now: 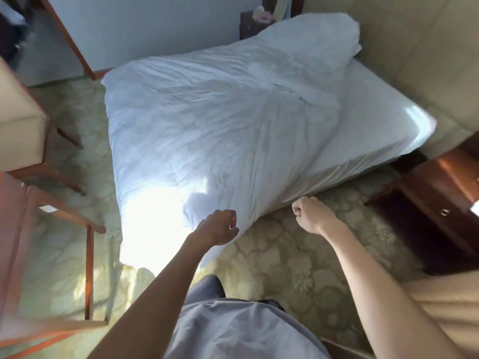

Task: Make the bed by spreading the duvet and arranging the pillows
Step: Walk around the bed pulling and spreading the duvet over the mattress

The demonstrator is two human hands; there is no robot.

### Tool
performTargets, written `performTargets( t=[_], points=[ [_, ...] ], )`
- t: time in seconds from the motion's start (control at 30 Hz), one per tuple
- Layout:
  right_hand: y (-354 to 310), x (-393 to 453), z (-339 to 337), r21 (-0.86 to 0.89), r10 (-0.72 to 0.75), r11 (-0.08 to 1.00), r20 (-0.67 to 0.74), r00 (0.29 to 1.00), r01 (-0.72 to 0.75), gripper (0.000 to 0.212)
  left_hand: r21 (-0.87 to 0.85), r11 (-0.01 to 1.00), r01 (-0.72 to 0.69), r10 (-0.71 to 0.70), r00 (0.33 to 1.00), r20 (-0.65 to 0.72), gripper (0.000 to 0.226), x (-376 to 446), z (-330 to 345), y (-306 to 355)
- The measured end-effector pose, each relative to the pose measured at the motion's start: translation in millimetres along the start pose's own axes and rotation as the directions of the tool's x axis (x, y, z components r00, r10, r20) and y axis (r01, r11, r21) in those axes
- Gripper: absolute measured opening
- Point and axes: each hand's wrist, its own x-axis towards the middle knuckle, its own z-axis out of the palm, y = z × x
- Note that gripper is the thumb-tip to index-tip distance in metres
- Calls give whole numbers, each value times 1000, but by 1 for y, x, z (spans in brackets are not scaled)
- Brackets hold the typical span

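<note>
Spread roughly over the bed (363,130) but skewed: duvet (207,120) bunched toward the far corner, bare sheet along the right edge. Straightening left to do; no pillows clearly seen. Left hand (217,228) curled at the near duvet edge, grip unclear. Right hand (311,215) fisted, apparently empty.

Patterned green carpet (298,255) covers the floor; wooden chairs (31,141) stand left, a dark nightstand (440,193) right (sunlight glares near the chairs).
</note>
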Motion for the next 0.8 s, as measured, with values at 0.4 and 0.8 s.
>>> performTargets(
  t=[0.4, 0.8],
  points=[
    [74, 87, -47, 43, 94, 995, 4, 996, -94, 26, 11, 994, -113, 112, 990, 82, 23, 148, -23, 72],
    [173, 290, -186, 13, 139, 990, -50, 989, -138, 31, -77, 978, -194, 197, 980, 29, 25, 387, -109, 174]
  ],
)
